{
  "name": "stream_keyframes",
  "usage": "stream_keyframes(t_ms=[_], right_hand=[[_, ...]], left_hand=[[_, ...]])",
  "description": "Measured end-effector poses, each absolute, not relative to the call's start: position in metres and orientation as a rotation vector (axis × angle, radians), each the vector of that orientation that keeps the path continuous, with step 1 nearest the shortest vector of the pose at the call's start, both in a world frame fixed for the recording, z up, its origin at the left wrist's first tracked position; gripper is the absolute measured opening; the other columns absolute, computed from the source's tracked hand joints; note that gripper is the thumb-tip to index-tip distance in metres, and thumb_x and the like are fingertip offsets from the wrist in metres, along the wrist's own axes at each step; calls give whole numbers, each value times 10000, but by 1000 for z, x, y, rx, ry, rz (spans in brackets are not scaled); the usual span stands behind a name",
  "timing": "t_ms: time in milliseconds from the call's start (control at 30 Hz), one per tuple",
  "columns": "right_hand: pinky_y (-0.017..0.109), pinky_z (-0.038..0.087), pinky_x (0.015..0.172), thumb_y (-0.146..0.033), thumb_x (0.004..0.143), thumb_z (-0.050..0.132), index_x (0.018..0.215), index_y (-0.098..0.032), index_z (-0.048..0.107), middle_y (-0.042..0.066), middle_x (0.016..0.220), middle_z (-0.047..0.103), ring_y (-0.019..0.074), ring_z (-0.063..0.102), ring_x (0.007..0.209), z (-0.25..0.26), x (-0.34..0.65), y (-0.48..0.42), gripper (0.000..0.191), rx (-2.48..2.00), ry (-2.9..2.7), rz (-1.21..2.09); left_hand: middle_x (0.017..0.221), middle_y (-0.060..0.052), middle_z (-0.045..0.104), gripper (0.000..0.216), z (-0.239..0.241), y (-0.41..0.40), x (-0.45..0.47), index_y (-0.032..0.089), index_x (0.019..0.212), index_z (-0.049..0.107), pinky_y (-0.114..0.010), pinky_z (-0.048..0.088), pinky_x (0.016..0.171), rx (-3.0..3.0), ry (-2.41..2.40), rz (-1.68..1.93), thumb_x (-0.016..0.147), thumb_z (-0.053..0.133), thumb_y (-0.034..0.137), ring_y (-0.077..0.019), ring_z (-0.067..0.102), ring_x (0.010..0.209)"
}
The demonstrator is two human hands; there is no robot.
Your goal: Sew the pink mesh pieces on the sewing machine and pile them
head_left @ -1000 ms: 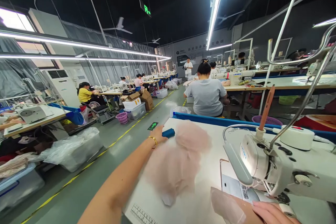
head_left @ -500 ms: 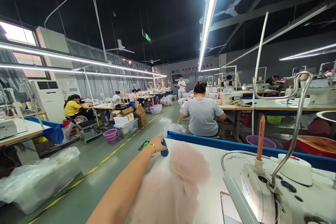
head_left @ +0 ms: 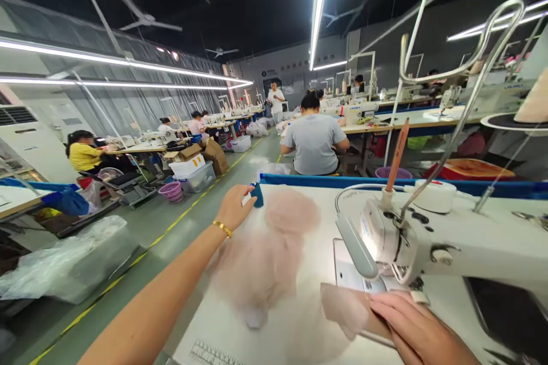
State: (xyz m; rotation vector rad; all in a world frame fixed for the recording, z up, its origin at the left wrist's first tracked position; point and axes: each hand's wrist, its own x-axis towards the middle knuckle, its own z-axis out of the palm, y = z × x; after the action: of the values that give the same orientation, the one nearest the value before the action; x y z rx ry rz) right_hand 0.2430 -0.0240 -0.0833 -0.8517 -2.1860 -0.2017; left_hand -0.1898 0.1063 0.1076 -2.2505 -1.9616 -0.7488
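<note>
My left hand [head_left: 236, 209] reaches to the far left corner of the sewing table [head_left: 201, 325]. Its thumb and fingers are closed on a small white piece [head_left: 246, 199], beside a blue object [head_left: 257, 195]. My right hand [head_left: 413, 319] lies at the sewing machine [head_left: 385, 234], with its fingers together over a sheer beige fabric piece [head_left: 342, 305]; the thumb's grip is partly hidden. Between my hands, sheer pinkish fabric [head_left: 261, 265] is heaped, with another rounded pile [head_left: 293, 211] behind it.
A black phone-like slab [head_left: 509, 319] lies right of the machine. A pencil [head_left: 398, 154] stands upright on the machine head beside a bent metal rod [head_left: 464, 120]. Blue cloth [head_left: 334, 182] edges the table's far side. A seated co-worker [head_left: 314, 140] is ahead; a plastic-covered bin [head_left: 85, 262] stands left.
The view has tipped down and turned right. My right hand has come into view on fabric at the machine. My left hand has shifted off the blue object and shows a white piece.
</note>
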Motion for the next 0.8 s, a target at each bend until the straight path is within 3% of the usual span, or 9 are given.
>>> stream_keyframes(t_ms=[100, 167, 333, 400, 467, 533, 633, 700, 800], right_hand=[[356, 603, 1041, -165, 960, 624, 1427, -263, 665, 76, 1416, 732, 266, 721, 1264, -46, 225, -37, 479, -756, -2322, -75], [374, 597, 1050, -140, 948, 633, 1463, -259, 639, 86, 1396, 744, 275, 704, 1289, -33, 218, -40, 529, -671, -2412, -23], [356, 603, 968, -121, 967, 602, 1279, -268, 701, 82, 1213, 785, 247, 739, 1126, -28, 221, -46, 359, -659, -2421, 134], [361, 602, 920, -138, 994, 565, 1217, -271, 705, 81, 1147, 775, 242, 730, 1061, -28, 223, -49, 296, -724, -2373, 218], [364, 596, 870, -165, 1027, 523, 1182, -267, 697, 82, 1092, 760, 239, 714, 1005, -29, 224, -50, 255, -778, -2353, 302], [372, 585, 858, -193, 1055, 503, 1194, -265, 680, 84, 1078, 751, 241, 702, 989, -31, 223, -51, 236, -813, -2336, 344], [379, 574, 880, -232, 1076, 527, 1293, -269, 640, 82, 1101, 755, 246, 705, 1019, -34, 218, -51, 248, -810, -2298, 296], [381, 574, 884, -245, 1068, 561, 1322, -270, 634, 80, 1088, 762, 250, 718, 1015, -34, 215, -50, 266, -785, -2292, 238], [367, 583, 864, -229, 1054, 580, 1299, -266, 657, 76, 1042, 772, 244, 736, 973, -34, 213, -49, 259, -753, -2297, 195]], left_hand=[[1245, -84, 723, 241, 98, 52, -160, 239, 1200, 714, -424, 522, 1089, -2477, -1795, -751, 1029, 557, 305, -270, 636, 1212], [1197, -82, 746, 232, 86, 16, -137, 246, 1146, 731, -411, 520, 1064, -2776, -1478, -726, 1040, 533, 303, -256, 664, 1147], [1235, -98, 745, 75, 44, -37, -92, 209, 1007, 724, -425, 528, 996, -3152, -1089, -305, 961, 670, 232, -283, 688, 1094], [1143, -83, 762, 24, 33, -45, -83, 201, 917, 707, -383, 547, 928, -3250, -1053, -129, 929, 706, 222, -263, 708, 1006], [1042, -58, 767, 22, 29, -49, -76, 212, 948, 710, -331, 552, 875, -3366, -1018, -78, 945, 690, 220, -231, 715, 939], [1044, -55, 760, 101, 31, -47, -71, 222, 1052, 708, -317, 548, 885, -3377, -1083, -146, 975, 645, 205, -227, 711, 966], [1155, -95, 720, 151, 35, -38, -63, 204, 1139, 674, -393, 526, 969, -3121, -1445, -198, 995, 628, 212, -279, 668, 1087], [1183, -130, 693, 127, 34, -31, -57, 181, 1089, 663, -444, 519, 963, -2950, -1683, -125, 980, 674, 248, -323, 643, 1111], [1103, -129, 693, 73, 31, -23, -51, 178, 936, 635, -425, 522, 870, -2894, -1818, -49, 964, 682, 227, -329, 657, 1044]])
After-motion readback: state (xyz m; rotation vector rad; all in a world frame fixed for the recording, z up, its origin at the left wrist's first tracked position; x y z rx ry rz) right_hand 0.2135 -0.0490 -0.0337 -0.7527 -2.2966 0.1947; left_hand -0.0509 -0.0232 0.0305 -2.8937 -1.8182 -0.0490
